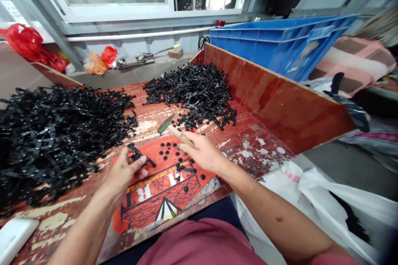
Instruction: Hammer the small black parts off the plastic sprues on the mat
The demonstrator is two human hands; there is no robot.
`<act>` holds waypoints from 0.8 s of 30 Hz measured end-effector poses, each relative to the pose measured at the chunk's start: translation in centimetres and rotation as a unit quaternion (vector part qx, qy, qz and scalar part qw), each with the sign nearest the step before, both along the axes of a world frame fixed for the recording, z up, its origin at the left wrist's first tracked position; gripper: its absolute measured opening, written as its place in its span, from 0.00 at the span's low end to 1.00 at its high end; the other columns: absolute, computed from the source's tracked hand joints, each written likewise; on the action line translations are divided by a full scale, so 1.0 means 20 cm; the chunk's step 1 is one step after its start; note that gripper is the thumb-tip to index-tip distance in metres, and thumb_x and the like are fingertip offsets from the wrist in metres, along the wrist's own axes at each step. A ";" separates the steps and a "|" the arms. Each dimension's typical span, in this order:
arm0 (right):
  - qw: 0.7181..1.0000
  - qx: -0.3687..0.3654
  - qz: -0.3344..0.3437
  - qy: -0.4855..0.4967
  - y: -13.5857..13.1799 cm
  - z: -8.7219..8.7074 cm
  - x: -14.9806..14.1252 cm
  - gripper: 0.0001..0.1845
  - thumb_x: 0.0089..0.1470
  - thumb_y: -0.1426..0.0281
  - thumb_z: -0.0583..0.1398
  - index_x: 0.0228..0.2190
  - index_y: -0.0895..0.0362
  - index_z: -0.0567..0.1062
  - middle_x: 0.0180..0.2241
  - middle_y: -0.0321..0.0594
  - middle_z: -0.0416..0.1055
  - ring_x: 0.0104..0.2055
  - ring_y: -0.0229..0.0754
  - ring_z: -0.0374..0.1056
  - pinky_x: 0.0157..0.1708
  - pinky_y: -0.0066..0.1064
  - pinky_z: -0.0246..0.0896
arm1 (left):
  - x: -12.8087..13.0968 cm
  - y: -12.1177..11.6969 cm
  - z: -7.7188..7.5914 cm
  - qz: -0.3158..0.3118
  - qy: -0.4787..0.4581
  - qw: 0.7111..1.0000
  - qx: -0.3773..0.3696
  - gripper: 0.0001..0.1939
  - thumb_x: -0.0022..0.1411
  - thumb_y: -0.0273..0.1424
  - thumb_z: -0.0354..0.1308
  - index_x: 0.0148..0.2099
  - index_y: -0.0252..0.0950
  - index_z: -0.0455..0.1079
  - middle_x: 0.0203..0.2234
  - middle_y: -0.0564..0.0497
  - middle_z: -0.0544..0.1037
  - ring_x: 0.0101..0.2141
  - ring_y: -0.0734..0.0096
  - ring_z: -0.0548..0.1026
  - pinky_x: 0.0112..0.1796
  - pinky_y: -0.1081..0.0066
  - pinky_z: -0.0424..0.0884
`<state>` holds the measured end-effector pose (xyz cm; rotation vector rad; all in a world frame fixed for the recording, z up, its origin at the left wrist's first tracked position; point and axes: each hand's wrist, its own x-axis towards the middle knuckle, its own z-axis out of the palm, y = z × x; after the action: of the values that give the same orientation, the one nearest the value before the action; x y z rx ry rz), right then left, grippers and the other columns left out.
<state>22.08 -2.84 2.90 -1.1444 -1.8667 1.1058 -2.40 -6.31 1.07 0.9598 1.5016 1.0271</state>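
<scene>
My left hand (126, 170) is closed on a black jointed plastic piece (141, 156), held just over an orange-red printed cloth (146, 211). In my right hand (200, 151) is a small hammer (178, 133) with a wooden handle and a green-marked head, which points up and left. Between the hands, several small round black caps (165, 152) lie scattered on the cloth. To the left rises a big heap of black jointed pieces (59, 132). A second heap of similar black pieces (199, 91) lies beyond the hammer.
A worn red wooden board (264, 99) walls off the right side of the worktable. Behind it stands a blue plastic crate (264, 41). A metal tool (137, 60) and red plastic bags (27, 45) line the back. A white object (17, 236) lies at the front left.
</scene>
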 end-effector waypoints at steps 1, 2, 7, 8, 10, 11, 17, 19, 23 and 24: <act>1.000 -0.016 -0.006 0.006 0.00 -0.03 0.05 0.06 0.61 0.68 0.56 0.38 0.55 0.72 0.26 0.31 0.69 0.27 0.36 0.64 0.29 0.28 0.55 | -0.02 0.02 -0.01 0.016 -0.019 1.000 -0.002 0.26 0.49 0.37 0.70 0.47 0.42 0.63 0.25 0.59 0.76 0.19 0.74 0.74 0.22 0.75 0.70; 0.999 -0.032 -0.008 0.010 -0.01 -0.06 0.09 0.07 0.61 0.68 0.56 0.38 0.56 0.72 0.26 0.32 0.70 0.28 0.37 0.65 0.31 0.28 0.57 | -0.04 0.05 -0.01 0.030 -0.038 0.999 -0.003 0.25 0.49 0.34 0.70 0.47 0.42 0.63 0.25 0.59 0.77 0.19 0.74 0.75 0.22 0.75 0.71; 0.997 -0.076 -0.028 0.001 -0.09 -0.21 0.21 0.07 0.60 0.68 0.56 0.36 0.56 0.74 0.25 0.33 0.72 0.28 0.38 0.67 0.32 0.29 0.59 | -0.01 0.15 0.00 0.052 -0.164 0.984 -0.055 0.13 0.49 0.21 0.66 0.36 0.34 0.67 0.24 0.49 0.80 0.25 0.70 0.80 0.31 0.72 0.78; 0.996 -0.084 -0.032 0.003 -0.11 -0.23 0.22 0.09 0.61 0.67 0.56 0.38 0.56 0.75 0.25 0.32 0.72 0.28 0.38 0.67 0.32 0.29 0.60 | 0.00 0.16 0.00 0.044 -0.175 0.982 -0.060 0.13 0.48 0.20 0.66 0.34 0.34 0.66 0.24 0.49 0.80 0.25 0.70 0.80 0.32 0.73 0.79; 0.994 -0.100 -0.036 0.011 -0.13 -0.26 0.22 0.11 0.61 0.67 0.56 0.43 0.56 0.75 0.24 0.31 0.71 0.28 0.38 0.68 0.32 0.29 0.60 | 0.02 0.19 -0.01 0.035 -0.165 0.984 -0.059 0.14 0.47 0.19 0.67 0.32 0.34 0.65 0.22 0.51 0.79 0.22 0.74 0.78 0.26 0.77 0.76; 0.994 -0.105 -0.036 0.014 -0.13 -0.26 0.22 0.11 0.61 0.67 0.56 0.44 0.55 0.75 0.24 0.31 0.71 0.28 0.37 0.67 0.31 0.28 0.59 | 0.03 0.19 -0.02 0.039 -0.147 0.987 -0.059 0.15 0.47 0.19 0.68 0.31 0.34 0.64 0.21 0.53 0.78 0.19 0.77 0.75 0.22 0.79 0.73; 0.994 -0.104 -0.022 0.000 -0.11 -0.28 0.21 0.08 0.61 0.68 0.56 0.39 0.54 0.75 0.23 0.30 0.69 0.26 0.36 0.66 0.28 0.27 0.57 | 0.05 0.23 -0.06 0.080 -0.054 0.992 -0.084 0.15 0.45 0.24 0.69 0.32 0.35 0.65 0.18 0.57 0.75 0.14 0.80 0.70 0.15 0.82 0.66; 0.994 -0.105 -0.019 -0.004 -0.11 -0.30 0.20 0.08 0.61 0.68 0.56 0.39 0.54 0.74 0.24 0.30 0.69 0.25 0.36 0.65 0.27 0.27 0.56 | 0.05 0.23 -0.07 0.075 -0.035 0.993 -0.083 0.16 0.44 0.26 0.70 0.32 0.34 0.66 0.16 0.56 0.74 0.13 0.79 0.69 0.15 0.81 0.65; 0.994 -0.106 -0.020 -0.018 -0.11 -0.33 0.19 0.10 0.61 0.68 0.56 0.43 0.53 0.75 0.24 0.30 0.70 0.25 0.36 0.65 0.26 0.27 0.55 | 0.06 0.23 -0.09 0.060 0.019 0.995 -0.072 0.17 0.41 0.33 0.71 0.30 0.35 0.67 0.14 0.56 0.73 0.11 0.77 0.67 0.14 0.78 0.63; 0.994 -0.105 -0.022 -0.024 -0.11 -0.33 0.19 0.11 0.61 0.68 0.56 0.43 0.53 0.75 0.24 0.30 0.70 0.25 0.35 0.64 0.26 0.27 0.55 | 0.06 0.23 -0.09 0.055 0.035 0.996 -0.067 0.18 0.41 0.35 0.71 0.30 0.35 0.67 0.13 0.55 0.73 0.11 0.77 0.67 0.14 0.78 0.62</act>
<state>25.92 -5.02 -3.76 -1.3328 -1.7838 1.2840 -1.22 -1.80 -0.83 0.8335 1.6749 0.9646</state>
